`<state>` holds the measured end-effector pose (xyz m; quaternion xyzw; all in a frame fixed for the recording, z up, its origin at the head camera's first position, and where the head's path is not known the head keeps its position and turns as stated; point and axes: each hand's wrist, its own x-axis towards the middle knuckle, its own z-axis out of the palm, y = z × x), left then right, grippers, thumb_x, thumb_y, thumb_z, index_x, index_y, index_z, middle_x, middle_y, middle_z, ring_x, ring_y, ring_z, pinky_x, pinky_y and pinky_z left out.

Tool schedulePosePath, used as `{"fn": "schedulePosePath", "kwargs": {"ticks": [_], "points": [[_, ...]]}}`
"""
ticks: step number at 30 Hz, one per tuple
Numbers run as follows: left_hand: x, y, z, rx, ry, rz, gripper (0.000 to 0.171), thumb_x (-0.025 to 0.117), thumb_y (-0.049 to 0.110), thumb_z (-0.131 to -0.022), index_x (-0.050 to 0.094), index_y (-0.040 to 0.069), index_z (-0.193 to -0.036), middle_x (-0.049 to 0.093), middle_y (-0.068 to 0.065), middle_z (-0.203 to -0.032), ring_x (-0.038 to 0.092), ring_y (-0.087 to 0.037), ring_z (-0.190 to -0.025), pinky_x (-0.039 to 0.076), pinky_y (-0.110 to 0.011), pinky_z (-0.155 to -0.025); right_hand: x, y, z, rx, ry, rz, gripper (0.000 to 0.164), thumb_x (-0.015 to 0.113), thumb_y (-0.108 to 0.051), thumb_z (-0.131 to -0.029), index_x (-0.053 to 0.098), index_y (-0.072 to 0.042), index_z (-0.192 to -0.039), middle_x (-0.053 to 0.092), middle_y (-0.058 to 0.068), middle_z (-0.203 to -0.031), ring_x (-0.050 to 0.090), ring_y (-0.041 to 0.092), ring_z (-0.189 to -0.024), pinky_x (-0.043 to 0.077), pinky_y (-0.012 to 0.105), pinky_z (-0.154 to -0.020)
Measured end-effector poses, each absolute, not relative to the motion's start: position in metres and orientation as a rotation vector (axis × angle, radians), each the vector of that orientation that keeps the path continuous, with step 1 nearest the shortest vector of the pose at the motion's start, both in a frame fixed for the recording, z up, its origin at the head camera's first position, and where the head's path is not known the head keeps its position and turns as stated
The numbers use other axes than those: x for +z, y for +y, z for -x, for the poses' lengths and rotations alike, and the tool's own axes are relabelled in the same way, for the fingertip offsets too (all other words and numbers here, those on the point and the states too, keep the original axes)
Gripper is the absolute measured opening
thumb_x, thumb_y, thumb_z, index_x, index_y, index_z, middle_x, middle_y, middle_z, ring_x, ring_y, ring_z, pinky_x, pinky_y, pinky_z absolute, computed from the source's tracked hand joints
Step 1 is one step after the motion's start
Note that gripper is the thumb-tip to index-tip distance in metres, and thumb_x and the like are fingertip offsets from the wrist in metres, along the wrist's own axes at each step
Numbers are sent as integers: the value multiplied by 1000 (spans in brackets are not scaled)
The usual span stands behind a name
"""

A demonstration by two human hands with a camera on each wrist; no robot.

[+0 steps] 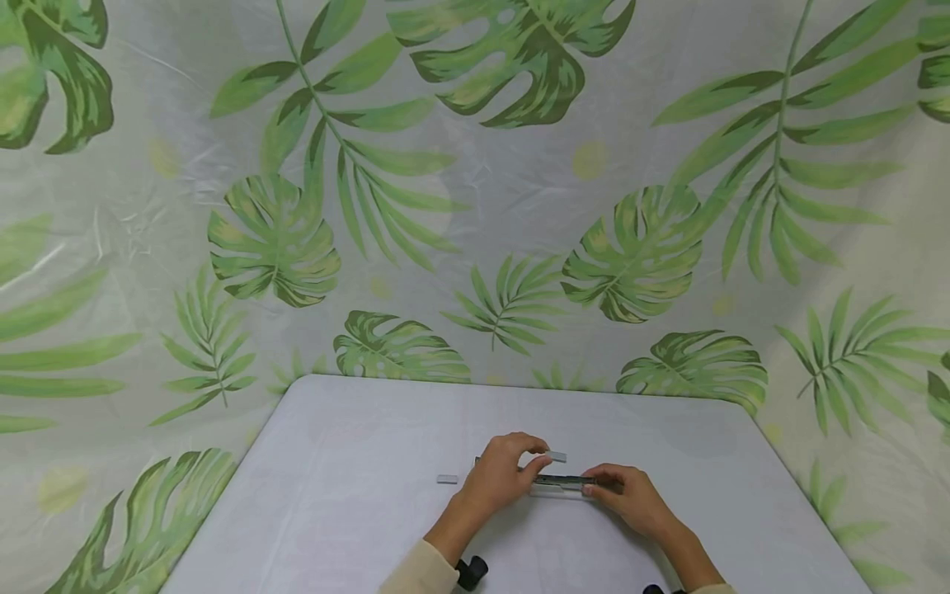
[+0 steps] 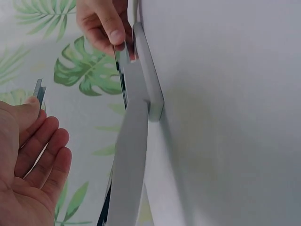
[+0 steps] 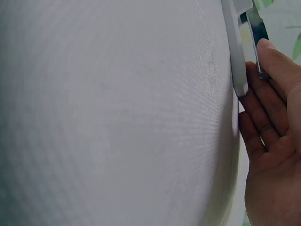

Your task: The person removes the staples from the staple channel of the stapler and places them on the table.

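Observation:
My left hand (image 1: 499,470) pinches a short strip of staples (image 1: 557,456) between thumb and fingertips, above the stapler. In the left wrist view the strip (image 2: 40,92) shows its channel-like profile. The stapler (image 1: 560,493), white with a dark metal magazine (image 1: 564,479), stands opened on the table. Its pale arm (image 2: 129,155) and base (image 2: 151,77) appear in the left wrist view. My right hand (image 1: 627,495) grips the magazine's end with thumb and fingers; in the right wrist view the thumb lies on the dark magazine (image 3: 258,40), beside the base (image 3: 239,75).
A second small grey strip (image 1: 447,478) lies on the white table (image 1: 356,437), left of my left hand. Behind the table hangs a leaf-printed curtain (image 1: 512,223).

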<state>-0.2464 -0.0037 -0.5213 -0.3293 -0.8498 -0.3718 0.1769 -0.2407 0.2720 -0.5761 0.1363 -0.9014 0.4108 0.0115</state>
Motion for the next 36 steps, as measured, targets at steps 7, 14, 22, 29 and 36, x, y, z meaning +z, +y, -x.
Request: {"fn": "schedulePosePath", "kwargs": {"ticks": [7, 14, 22, 29, 36], "points": [[-520, -21, 246, -1066, -2377, 916, 18, 73, 24, -97, 77, 11, -109, 79, 1, -106, 74, -11, -102, 59, -26, -90, -579, 274, 243, 1248, -2822, -427, 20, 78, -40, -91, 78, -25, -105, 77, -9, -102, 67, 1, -96, 56, 26, -85], [-515, -40, 248, -1080, -2372, 883, 21, 72, 25, -98, 77, 9, -112, 78, -1, -108, 74, -14, -104, 60, -31, -91, -576, 273, 243, 1227, -2837, -419, 21, 78, -41, -91, 77, -26, -106, 76, -10, -102, 66, 1, -95, 55, 26, -84], [-510, -59, 248, -1076, -2330, 830, 21, 74, 24, -96, 77, 10, -111, 79, -1, -108, 74, -15, -105, 61, -33, -91, -578, 276, 244, 1218, -2829, -425, 21, 78, -41, -91, 77, -26, -107, 77, -9, -102, 66, 0, -94, 55, 25, -83], [-508, -75, 245, -1085, -2339, 781, 21, 75, 25, -95, 78, 12, -112, 79, -2, -110, 74, -16, -107, 61, -35, -92, -580, 275, 245, 1227, -2841, -415, 21, 78, -42, -91, 77, -27, -106, 76, -10, -103, 66, 1, -96, 55, 25, -85], [-512, -95, 243, -1053, -2342, 720, 23, 76, 25, -95, 79, 10, -112, 79, -2, -110, 74, -19, -107, 61, -38, -91, -580, 276, 245, 1229, -2838, -432, 21, 77, -42, -91, 77, -27, -106, 76, -10, -103, 67, 2, -96, 55, 26, -84]]}}
